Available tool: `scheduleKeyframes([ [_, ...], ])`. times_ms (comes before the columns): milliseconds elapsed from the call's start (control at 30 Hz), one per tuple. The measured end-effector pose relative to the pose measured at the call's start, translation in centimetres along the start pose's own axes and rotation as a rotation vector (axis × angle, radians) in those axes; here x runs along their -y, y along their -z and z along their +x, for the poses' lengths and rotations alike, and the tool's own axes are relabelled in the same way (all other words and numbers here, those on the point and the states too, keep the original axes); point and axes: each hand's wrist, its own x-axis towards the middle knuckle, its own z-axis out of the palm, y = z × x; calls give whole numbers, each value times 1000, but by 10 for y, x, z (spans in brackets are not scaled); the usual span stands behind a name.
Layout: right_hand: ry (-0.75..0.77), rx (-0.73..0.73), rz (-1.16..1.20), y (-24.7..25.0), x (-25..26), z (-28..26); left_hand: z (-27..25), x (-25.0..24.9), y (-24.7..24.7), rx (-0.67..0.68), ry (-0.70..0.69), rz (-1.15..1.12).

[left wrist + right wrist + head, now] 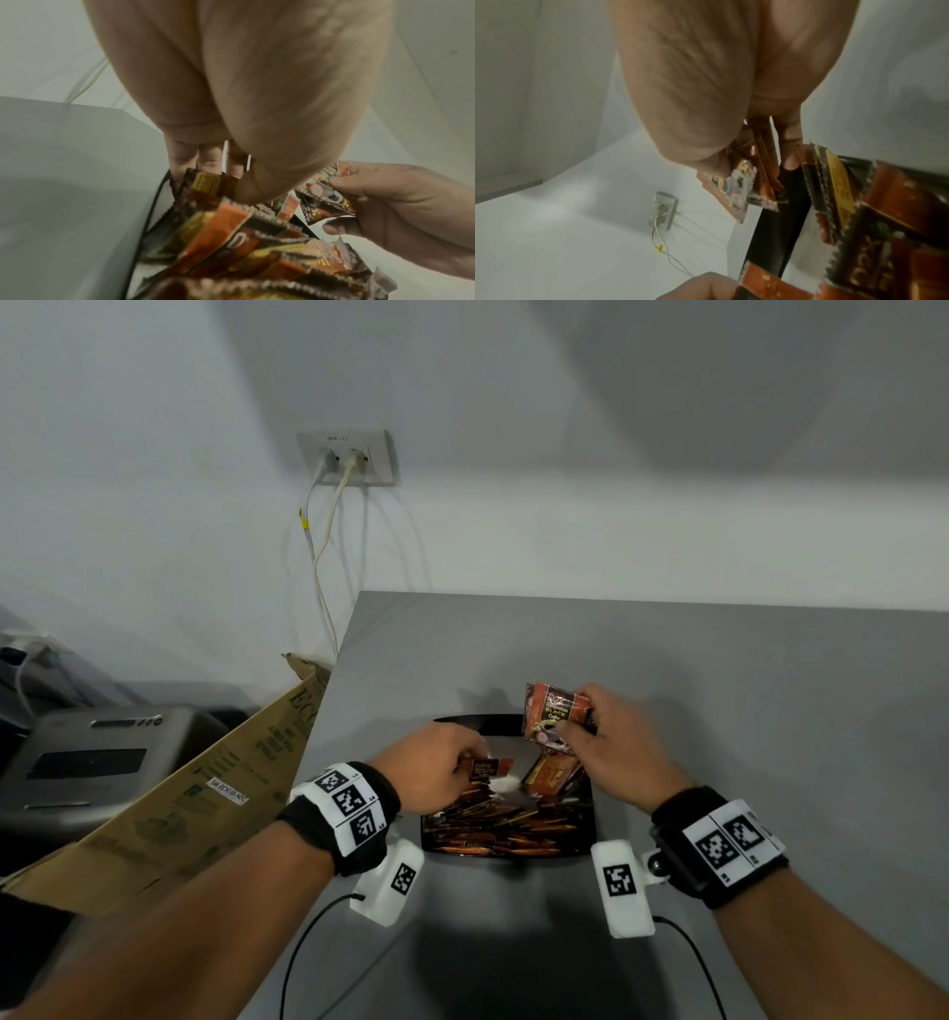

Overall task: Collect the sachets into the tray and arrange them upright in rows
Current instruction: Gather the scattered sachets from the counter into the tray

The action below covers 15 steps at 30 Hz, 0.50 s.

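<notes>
A black tray (464, 721) sits on the grey table, its near half packed with upright brown and orange sachets (506, 829). My left hand (436, 770) reaches into the tray's left side and pinches a dark sachet (485, 768) between thumb and fingers. My right hand (603, 737) hovers over the tray's far right corner, gripping a small bunch of red and black coffee sachets (552, 716). In the left wrist view the left hand's fingers (208, 160) hold a brown sachet (205, 182). The right wrist view shows the held bunch of sachets (746, 182) under the palm.
The grey table (719, 690) ends at a left edge beside an open cardboard box (205, 788) and a grey appliance (97, 757). A wall socket (349, 457) with two white cables hangs behind. Thin black cables run from both wrist cameras toward me.
</notes>
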Motion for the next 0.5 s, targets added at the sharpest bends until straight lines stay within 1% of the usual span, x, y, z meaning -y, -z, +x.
scheduleKeyframes([
  [100,36,40,-79,6,-2,5,2,-2,0,20,8,-54],
  [200,121,169,-197,9,-4,7,3,-4,-2,98,44,-62],
  [267,177,248,-285,8,-5,9,5,-3,-4,77,16,-25],
  [367,238,305,-512,5,-2,12,5,1,-8,40,-2,-18],
  [500,234,444,-665,6,10,12,6,2,-9,62,-2,-39],
])
